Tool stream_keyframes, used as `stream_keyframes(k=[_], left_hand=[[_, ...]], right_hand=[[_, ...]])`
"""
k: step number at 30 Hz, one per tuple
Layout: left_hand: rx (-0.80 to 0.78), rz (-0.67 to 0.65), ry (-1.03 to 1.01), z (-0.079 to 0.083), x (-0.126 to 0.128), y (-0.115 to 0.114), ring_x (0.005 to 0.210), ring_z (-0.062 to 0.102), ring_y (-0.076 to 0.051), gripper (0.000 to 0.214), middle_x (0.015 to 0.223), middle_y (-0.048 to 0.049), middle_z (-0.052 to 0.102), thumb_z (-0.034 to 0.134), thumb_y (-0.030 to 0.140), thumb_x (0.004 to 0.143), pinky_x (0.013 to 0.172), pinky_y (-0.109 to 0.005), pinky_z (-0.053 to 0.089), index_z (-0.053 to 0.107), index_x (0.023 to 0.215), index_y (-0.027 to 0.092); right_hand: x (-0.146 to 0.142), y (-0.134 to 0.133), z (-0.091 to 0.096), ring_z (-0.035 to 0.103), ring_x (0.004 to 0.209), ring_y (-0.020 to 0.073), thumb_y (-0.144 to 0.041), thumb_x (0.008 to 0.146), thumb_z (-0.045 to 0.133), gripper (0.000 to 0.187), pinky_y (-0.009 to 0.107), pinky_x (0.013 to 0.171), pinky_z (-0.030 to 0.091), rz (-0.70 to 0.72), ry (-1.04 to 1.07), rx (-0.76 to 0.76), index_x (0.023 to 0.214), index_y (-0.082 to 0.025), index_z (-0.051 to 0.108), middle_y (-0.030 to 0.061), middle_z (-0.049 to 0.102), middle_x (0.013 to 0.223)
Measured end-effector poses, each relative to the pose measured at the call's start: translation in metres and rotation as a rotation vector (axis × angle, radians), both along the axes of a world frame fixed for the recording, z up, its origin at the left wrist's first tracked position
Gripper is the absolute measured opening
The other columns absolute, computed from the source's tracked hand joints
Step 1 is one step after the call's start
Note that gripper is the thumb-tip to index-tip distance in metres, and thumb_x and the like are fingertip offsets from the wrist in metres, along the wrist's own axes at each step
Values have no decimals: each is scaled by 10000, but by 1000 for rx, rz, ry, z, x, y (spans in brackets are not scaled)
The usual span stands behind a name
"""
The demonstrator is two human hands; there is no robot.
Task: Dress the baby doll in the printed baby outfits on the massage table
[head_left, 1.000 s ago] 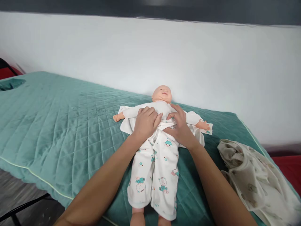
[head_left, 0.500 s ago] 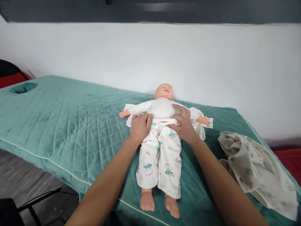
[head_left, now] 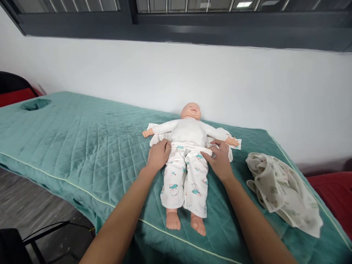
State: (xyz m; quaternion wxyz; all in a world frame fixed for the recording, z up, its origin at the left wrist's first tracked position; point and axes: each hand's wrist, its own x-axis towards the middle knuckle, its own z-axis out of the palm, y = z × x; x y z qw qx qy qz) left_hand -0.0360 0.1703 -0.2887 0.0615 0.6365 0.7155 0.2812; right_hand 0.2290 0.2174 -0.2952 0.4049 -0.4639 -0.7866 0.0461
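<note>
A baby doll (head_left: 189,130) lies on its back in a white long-sleeved top, its arms spread to both sides. White trousers (head_left: 183,183) with small printed animals cover its legs down to the ankles, and the waistband is bunched at the belly. At the waistband's left end, my left hand (head_left: 158,154) has its fingers curled round the edge; the fingertips are partly hidden. My right hand (head_left: 220,158) pinches the other end between thumb and fingers. A printed white garment (head_left: 227,153) lies open beneath the doll's back and arms.
The doll rests on a padded bed with a green quilted cover (head_left: 90,146), which has a hole at its far left. A crumpled printed cloth (head_left: 283,190) lies at the right. Red chairs (head_left: 334,190) flank the bed, and a white wall (head_left: 233,80) stands behind it.
My right hand has come down off the doll's belly to the right side of the waistband. My left hand has slid slightly outward along it. The camera view has tilted up.
</note>
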Motion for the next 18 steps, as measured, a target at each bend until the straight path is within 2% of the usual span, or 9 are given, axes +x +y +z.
stream_keyframes(k=[6,11,18], left_hand=[[-6,-4,22,0,2,-1,933,649,-232,298,966,-57,700,291,362,1052,747,-315,380,542,968,225],[19,-1,36,0,3,-2,887,647,-224,316,919,-63,693,275,362,1055,733,-316,380,537,948,220],[43,-12,30,-2,2,-1,875,637,-233,305,899,-61,677,277,356,1054,721,-320,369,529,944,222]], right_hand=[[-1,-13,3,515,952,247,-432,898,634,249,409,873,445,70,45,-24,782,-219,580,64,588,909],[-2,-19,7,509,833,228,-510,931,570,421,365,761,420,71,25,-82,637,-232,456,35,527,706],[-5,-24,8,452,684,175,-592,892,555,509,321,648,332,23,60,-232,581,-218,404,6,441,638]])
